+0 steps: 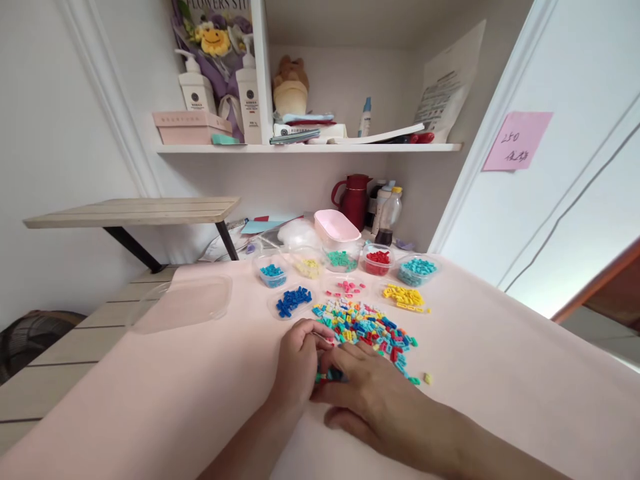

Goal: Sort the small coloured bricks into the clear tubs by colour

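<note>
Two hands are working right at the near edge of a mixed pile of little coloured beads (365, 328) on the pale pink table cover (500, 373). Left hand (297, 363) comes in from below with the wrist bent up, fingers curled in and knuckles toward the camera, fingertips down at the pile's edge. Right hand (373, 393) lies flatter, angled in from the lower right, thumb stretched along the table and fingers reaching to meet the left. Between the two sets of fingertips there's a small clump of dark blue and teal beads (330, 375) that both hands are pinched around, though I can't tell exactly which fingers have hold of it. Beyond the pile sit sorted batches: dark blue pieces on a clear lid (293, 300), pink ones (350, 287), a yellow heap (403, 295), and small clear tubs with blue (273, 272), pale yellow (309, 267), green (341, 260), red (378, 259) and teal (418, 268). A big clear lid (183, 303) lies well off to the left.
</note>
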A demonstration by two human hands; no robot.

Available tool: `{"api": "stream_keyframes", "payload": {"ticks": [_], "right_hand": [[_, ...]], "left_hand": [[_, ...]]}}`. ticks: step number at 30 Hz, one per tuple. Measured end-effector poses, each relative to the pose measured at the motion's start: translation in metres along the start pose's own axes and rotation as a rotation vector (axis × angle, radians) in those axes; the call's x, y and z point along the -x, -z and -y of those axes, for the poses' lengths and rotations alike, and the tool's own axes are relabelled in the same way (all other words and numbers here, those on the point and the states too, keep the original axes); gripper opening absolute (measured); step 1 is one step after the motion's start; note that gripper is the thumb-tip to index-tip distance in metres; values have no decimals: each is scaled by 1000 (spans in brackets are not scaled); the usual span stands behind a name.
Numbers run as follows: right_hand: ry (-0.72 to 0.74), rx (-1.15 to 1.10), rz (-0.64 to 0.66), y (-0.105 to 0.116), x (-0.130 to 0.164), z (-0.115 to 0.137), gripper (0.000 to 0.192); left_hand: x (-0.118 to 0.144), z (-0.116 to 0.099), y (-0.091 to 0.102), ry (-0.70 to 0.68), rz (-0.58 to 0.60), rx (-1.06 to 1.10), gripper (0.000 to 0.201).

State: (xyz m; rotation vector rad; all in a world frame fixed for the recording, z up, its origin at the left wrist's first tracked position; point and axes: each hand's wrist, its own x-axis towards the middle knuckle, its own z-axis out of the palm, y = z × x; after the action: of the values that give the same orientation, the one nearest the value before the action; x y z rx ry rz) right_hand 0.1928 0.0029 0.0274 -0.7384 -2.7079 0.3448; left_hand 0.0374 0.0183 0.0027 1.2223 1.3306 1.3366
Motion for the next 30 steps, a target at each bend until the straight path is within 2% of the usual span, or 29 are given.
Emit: {"api": "stream_keyframes", "payload": {"ticks": [4, 9, 15, 22, 26, 30], "right_hand": [[-71, 107, -18, 8, -1, -12, 12], [-117, 121, -62, 19, 1, -24, 22], [-107, 54, -165, 9, -1, -20, 27], [-112, 3, -125, 6, 0, -25, 19], [-117, -51, -160, 9, 3, -33, 21], [-130, -16, -138, 8, 4, -41, 22]], "left_hand": [[0, -1, 0, -11, -5, -40, 26], [0, -3, -1, 14, -41, -29, 27], [1, -3, 0, 3, -76, -18, 29], [-2, 3, 0, -16, -44, -70, 28], [-2, 4, -2, -25, -42, -105, 28], [-1, 3, -2, -20, -29, -90, 28]]}}
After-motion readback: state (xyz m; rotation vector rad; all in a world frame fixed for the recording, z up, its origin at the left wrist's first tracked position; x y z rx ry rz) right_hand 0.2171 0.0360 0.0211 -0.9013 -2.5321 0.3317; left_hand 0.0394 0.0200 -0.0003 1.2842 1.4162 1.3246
